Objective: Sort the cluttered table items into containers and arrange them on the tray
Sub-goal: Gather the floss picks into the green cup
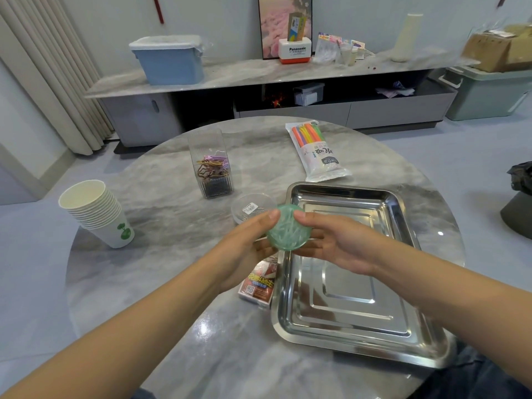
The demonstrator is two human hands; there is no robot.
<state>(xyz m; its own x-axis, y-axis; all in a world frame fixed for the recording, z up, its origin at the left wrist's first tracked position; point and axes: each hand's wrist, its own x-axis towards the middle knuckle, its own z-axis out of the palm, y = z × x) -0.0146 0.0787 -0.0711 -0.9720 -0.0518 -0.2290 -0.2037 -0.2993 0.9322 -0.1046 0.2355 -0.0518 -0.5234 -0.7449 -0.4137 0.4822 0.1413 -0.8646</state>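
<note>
Both hands, left hand [247,243] and right hand [336,243], share a fingertip grip on the round green case [289,228], held tilted above the steel tray's [403,226] left rim, probably to open it or set it down there.

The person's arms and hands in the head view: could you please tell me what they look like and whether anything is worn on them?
Both forearms are bare up to the frame's edge, with no sleeves showing. The left hand and right hand wear no gloves, and no rings, watch or bracelets are visible. Fingernails look short and unpainted.
</note>
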